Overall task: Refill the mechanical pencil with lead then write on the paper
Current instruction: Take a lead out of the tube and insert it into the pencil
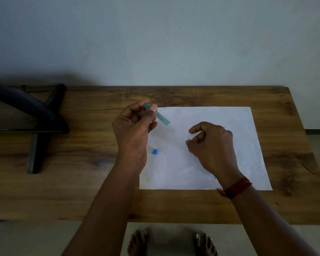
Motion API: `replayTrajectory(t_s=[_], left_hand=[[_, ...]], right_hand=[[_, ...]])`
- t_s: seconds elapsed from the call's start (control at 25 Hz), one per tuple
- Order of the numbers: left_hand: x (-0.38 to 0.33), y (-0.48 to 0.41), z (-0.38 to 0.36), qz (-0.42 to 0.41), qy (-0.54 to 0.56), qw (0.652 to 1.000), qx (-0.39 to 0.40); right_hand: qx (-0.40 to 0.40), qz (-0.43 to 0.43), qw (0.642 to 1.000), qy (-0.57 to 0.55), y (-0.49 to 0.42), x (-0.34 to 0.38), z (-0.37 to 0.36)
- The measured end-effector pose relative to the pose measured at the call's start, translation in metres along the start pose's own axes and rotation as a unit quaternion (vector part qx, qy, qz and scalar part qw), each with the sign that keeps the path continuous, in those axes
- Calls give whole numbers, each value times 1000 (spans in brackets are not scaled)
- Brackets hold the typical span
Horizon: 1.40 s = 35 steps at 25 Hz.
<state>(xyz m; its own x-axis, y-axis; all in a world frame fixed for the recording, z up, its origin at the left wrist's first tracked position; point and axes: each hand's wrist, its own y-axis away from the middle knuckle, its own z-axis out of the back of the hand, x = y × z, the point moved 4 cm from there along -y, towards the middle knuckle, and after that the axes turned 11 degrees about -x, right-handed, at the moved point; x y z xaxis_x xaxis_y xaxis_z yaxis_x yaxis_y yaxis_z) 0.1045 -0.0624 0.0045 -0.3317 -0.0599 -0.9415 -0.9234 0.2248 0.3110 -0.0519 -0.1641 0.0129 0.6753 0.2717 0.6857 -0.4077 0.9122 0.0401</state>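
Note:
My left hand (132, 126) grips a teal lead case (162, 116) with a printed label, holding it tilted above the top left corner of the white paper (238, 154). My right hand (213, 145) hovers over the middle of the paper and pinches a thin dark lead (188, 138) between thumb and finger. A small blue cap (155, 151) with a clear piece beside it lies on the paper's left side. A small bluish tip (215, 177) shows beside my right wrist; the rest of that object is hidden under the hand.
The paper lies on a wooden table (81, 182) against a grey wall. A black stand (42, 126) occupies the table's left end. My bare feet (172, 241) show on the floor below the front edge.

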Motion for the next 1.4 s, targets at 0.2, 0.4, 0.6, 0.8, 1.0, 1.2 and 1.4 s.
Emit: replayTrajectory(t_s=[0.2, 0.4, 0.6, 0.8, 1.0, 1.2, 1.4], left_hand=[[1, 0, 0, 0, 8, 1000, -2], [1, -1, 1, -1, 8, 1000, -10], [1, -2, 0, 6, 25, 1000, -8], [1, 0, 0, 26, 51, 998, 5], [-2, 0, 3, 79, 73, 993, 38], [-1, -5, 11, 113, 64, 987, 93], [6, -8, 6, 69, -63, 989, 114]], right_hand=[[17, -47, 999, 7, 1, -1, -3], [29, -52, 997, 41, 2, 0, -5], [36, -49, 998, 34, 0, -1, -7], [-35, -21, 998, -47, -4, 1, 7], [-36, 85, 992, -89, 2, 22, 0], [64, 196, 978, -11, 20, 34, -31], [122, 251, 955, 100, 30, 31, -55]])
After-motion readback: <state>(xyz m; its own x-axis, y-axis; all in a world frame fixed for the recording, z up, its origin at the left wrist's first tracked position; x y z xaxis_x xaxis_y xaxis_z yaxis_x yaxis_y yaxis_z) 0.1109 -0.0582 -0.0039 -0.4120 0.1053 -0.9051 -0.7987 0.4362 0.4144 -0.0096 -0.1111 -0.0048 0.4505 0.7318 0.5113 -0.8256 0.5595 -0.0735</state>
